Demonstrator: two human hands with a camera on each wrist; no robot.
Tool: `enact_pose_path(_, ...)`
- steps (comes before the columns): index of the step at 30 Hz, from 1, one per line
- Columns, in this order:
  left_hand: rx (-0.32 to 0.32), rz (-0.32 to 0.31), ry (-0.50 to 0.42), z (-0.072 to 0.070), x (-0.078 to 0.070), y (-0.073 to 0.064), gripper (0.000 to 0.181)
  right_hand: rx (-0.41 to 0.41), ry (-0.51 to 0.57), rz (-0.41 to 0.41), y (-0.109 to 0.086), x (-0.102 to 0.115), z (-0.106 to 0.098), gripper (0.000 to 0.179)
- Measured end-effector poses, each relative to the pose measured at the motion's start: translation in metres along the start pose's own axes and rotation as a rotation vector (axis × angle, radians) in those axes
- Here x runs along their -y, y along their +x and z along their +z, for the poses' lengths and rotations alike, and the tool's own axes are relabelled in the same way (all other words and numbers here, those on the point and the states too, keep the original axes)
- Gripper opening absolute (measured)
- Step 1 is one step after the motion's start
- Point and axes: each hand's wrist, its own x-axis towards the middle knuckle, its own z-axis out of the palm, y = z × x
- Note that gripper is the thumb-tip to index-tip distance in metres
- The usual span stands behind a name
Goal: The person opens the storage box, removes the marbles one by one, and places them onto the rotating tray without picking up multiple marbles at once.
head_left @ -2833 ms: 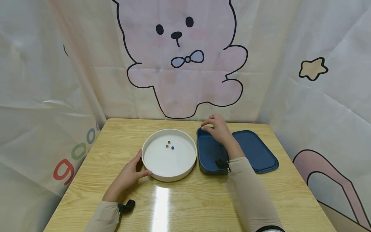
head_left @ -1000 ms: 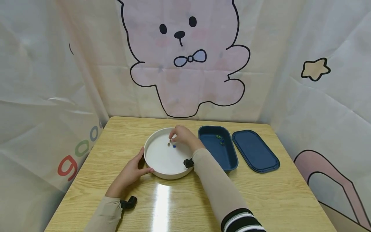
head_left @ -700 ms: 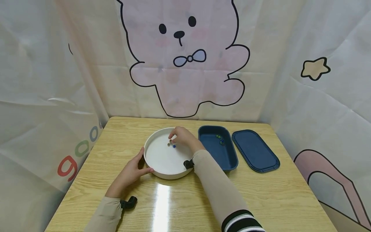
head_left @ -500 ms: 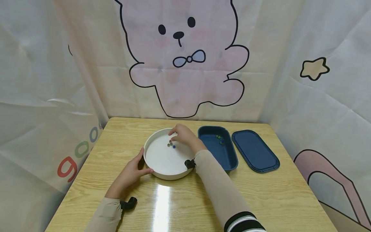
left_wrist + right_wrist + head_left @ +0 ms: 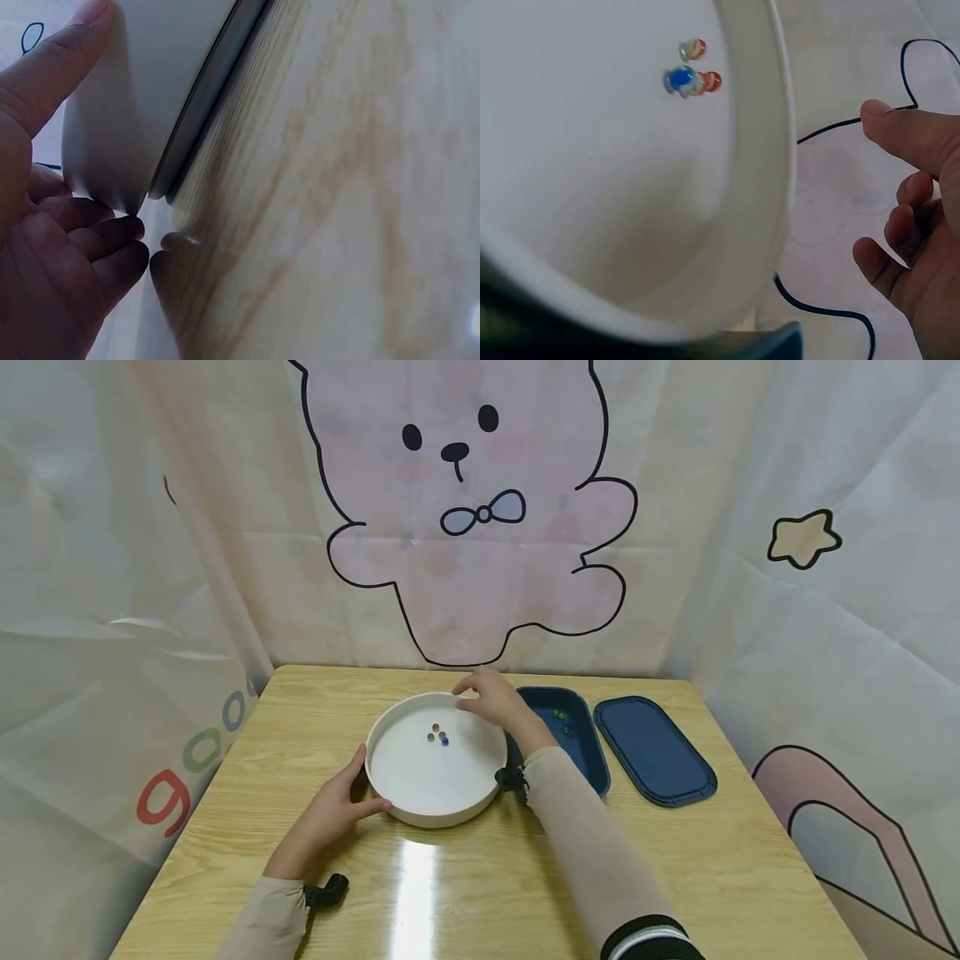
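Observation:
A round white tray (image 5: 437,818) stands on the table. My left hand (image 5: 333,810) holds its left side, thumb on the near wall; in the left wrist view the fingers of my left hand (image 5: 64,255) curl against the tray's lower edge. Several small glass marbles lie close together in the tray, among them a blue marble (image 5: 445,742) and an amber one (image 5: 436,727). My right hand (image 5: 498,700) is over the tray's far right rim. In the right wrist view my right hand (image 5: 934,262) holds nothing, thumb apart from loosely bent fingers.
Right of the tray stands a dark blue box (image 5: 577,756) without its lid, partly hidden by my right arm, with several green and blue marbles (image 5: 564,724) inside. Its flat blue lid (image 5: 655,750) lies farther right. A printed curtain (image 5: 465,568) hangs behind the table.
My right hand went from the blue box to the tray's marbles, let go of a marble there, then drew back up and right. The left hand has stayed at the tray.

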Motion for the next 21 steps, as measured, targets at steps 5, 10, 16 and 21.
enact_pose_path(5,0.012,0.005,0.009,-0.001,-0.001,0.0,0.12,-0.055,-0.002,-0.011,-0.009,-0.003,-0.02,0.028)
enact_pose_path(10,-0.002,-0.002,0.012,-0.003,-0.002,0.001,0.12,-0.09,0.022,-0.044,-0.015,-0.009,-0.04,0.027)
enact_pose_path(16,0.006,-0.007,0.008,-0.004,-0.003,0.001,0.12,-0.103,0.005,-0.049,-0.022,-0.026,-0.049,0.025)
enact_pose_path(21,0.011,-0.017,0.005,-0.002,-0.001,-0.001,0.122,-0.105,0.026,-0.041,-0.028,-0.04,-0.052,0.025)
